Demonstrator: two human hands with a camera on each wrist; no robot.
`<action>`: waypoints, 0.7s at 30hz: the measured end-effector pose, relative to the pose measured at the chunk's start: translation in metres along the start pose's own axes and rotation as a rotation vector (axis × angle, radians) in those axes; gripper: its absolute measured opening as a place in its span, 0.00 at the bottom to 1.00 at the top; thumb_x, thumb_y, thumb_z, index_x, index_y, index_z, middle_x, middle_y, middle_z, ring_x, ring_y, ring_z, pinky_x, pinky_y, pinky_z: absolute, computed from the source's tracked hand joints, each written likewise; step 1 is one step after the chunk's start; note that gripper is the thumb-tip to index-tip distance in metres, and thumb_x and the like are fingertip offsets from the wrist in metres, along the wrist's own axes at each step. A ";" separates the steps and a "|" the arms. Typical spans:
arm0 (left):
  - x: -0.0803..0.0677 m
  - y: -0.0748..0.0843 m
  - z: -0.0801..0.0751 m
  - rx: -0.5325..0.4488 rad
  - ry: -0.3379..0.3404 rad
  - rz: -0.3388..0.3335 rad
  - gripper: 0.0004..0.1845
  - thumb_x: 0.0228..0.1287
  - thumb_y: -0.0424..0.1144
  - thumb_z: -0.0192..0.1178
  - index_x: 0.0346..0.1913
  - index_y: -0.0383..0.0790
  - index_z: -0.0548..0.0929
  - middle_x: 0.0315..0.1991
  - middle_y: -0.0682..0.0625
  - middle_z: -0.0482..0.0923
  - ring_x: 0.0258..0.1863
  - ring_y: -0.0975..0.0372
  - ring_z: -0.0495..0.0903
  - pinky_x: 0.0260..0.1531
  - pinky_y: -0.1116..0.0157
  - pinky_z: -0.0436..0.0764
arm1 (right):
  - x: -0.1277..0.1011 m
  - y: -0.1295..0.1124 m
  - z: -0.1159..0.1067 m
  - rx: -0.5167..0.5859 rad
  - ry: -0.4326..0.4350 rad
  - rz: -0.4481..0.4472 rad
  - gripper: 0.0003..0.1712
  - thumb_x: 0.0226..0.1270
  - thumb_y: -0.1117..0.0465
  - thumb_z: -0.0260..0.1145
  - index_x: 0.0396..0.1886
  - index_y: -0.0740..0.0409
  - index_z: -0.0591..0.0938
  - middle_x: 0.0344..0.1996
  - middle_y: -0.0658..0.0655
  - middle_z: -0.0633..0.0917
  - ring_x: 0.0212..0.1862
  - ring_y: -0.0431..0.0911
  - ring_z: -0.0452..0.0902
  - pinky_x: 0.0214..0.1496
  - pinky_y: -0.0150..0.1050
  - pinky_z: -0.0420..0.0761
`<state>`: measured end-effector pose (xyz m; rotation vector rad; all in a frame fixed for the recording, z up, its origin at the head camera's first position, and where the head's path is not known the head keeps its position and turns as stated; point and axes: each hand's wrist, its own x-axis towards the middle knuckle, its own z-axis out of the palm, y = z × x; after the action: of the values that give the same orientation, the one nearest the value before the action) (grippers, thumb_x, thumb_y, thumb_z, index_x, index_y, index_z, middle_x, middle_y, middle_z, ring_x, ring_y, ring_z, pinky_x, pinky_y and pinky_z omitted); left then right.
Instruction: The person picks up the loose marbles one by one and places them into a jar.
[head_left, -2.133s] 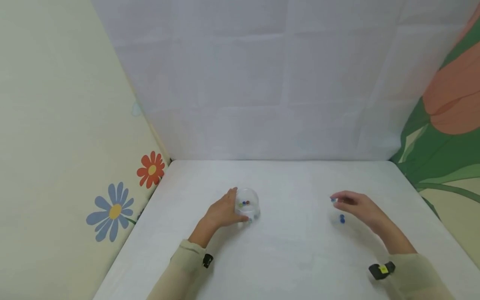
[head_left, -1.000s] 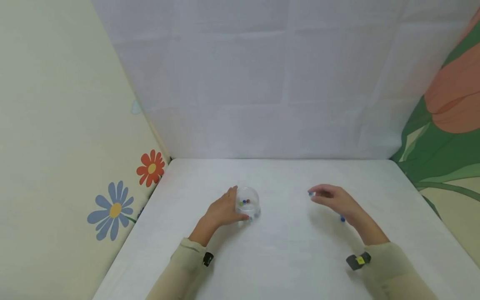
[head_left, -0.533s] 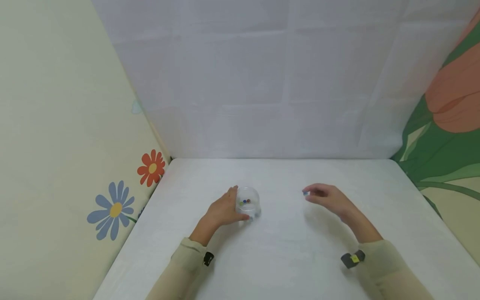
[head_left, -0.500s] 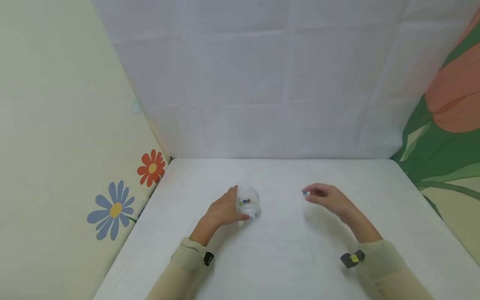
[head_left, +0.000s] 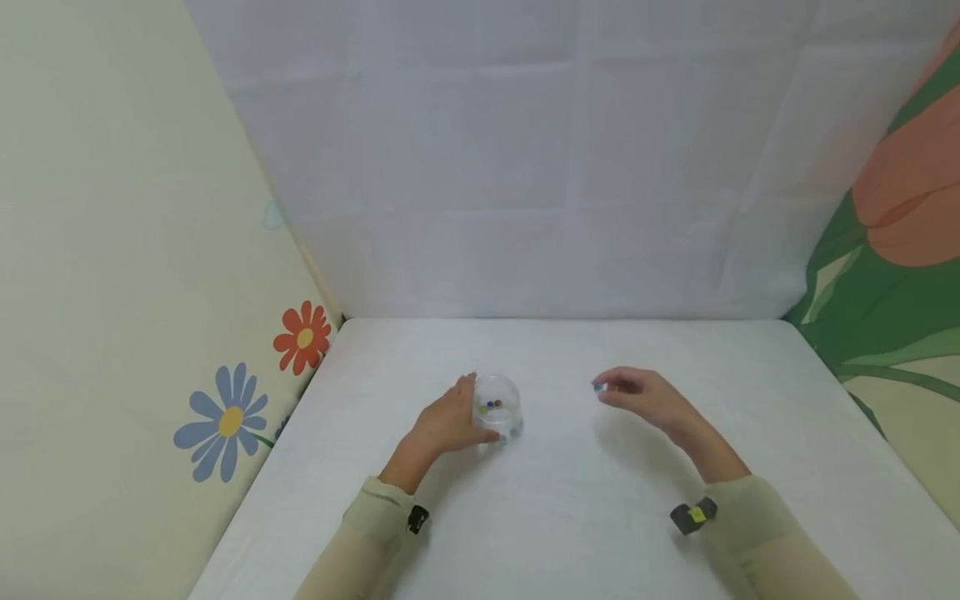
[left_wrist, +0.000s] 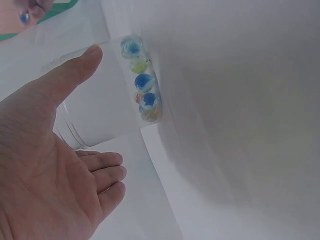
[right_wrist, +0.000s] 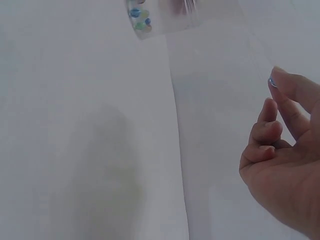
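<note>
A clear glass jar [head_left: 507, 393] stands on the white table left of centre, with my left hand [head_left: 442, 423] holding it from the left. In the left wrist view the thumb lies along one side of the jar [left_wrist: 102, 95] and the other fingers reach round the opposite side. Several glass marbles [left_wrist: 144, 83], blue, green-yellow and orange, lie along its bottom. To the right, my right hand [head_left: 651, 402] is raised over the table and pinches one small blue marble [right_wrist: 272, 81] between thumb and fingertips. Its other fingers are curled in the right wrist view.
The white table [head_left: 570, 517] runs back to a white cloth backdrop [head_left: 465, 167]. Flower-printed panels border it, a cream one [head_left: 112, 250] at left and one with a big tulip [head_left: 915, 200] at right. Black wrist devices [head_left: 417, 518] sit at both sleeves.
My right hand has moved left toward the jar with the pinched marble. Two blue marbles seen earlier on the table are now hidden behind the right arm. The left hand and jar stay put.
</note>
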<state>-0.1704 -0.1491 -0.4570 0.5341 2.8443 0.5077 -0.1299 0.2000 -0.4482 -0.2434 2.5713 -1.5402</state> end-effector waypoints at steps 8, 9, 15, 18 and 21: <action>0.001 0.001 0.001 0.013 -0.006 -0.012 0.63 0.53 0.61 0.75 0.80 0.32 0.49 0.78 0.34 0.56 0.75 0.44 0.62 0.69 0.47 0.69 | 0.007 -0.008 0.008 0.040 -0.022 -0.021 0.21 0.70 0.54 0.70 0.57 0.59 0.83 0.40 0.56 0.82 0.45 0.49 0.76 0.49 0.46 0.79; 0.001 0.001 0.001 0.017 -0.006 -0.011 0.63 0.53 0.61 0.75 0.80 0.32 0.49 0.78 0.34 0.56 0.75 0.44 0.62 0.69 0.47 0.69 | 0.007 -0.010 0.010 0.044 -0.025 -0.015 0.21 0.70 0.54 0.70 0.58 0.59 0.83 0.40 0.56 0.82 0.45 0.49 0.76 0.50 0.47 0.79; 0.002 0.002 0.001 0.025 -0.006 -0.006 0.63 0.54 0.62 0.74 0.80 0.32 0.49 0.78 0.34 0.56 0.75 0.44 0.62 0.69 0.48 0.69 | 0.012 -0.014 0.016 0.025 -0.032 -0.016 0.21 0.71 0.54 0.69 0.58 0.59 0.83 0.41 0.55 0.82 0.45 0.49 0.75 0.50 0.47 0.79; 0.002 0.001 0.000 0.016 -0.010 -0.008 0.63 0.54 0.61 0.74 0.80 0.32 0.49 0.78 0.34 0.56 0.75 0.44 0.62 0.69 0.48 0.68 | 0.015 -0.015 0.019 0.040 -0.036 -0.031 0.20 0.70 0.56 0.69 0.58 0.60 0.83 0.41 0.56 0.82 0.45 0.49 0.75 0.49 0.44 0.79; 0.001 0.001 -0.001 0.019 -0.012 -0.011 0.63 0.54 0.61 0.74 0.80 0.32 0.49 0.78 0.34 0.56 0.75 0.44 0.61 0.69 0.48 0.68 | 0.018 -0.016 0.023 0.059 -0.037 -0.045 0.20 0.70 0.57 0.69 0.57 0.60 0.83 0.41 0.56 0.82 0.45 0.50 0.76 0.51 0.46 0.79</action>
<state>-0.1712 -0.1483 -0.4563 0.5230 2.8418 0.4752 -0.1422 0.1695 -0.4454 -0.3218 2.5046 -1.6092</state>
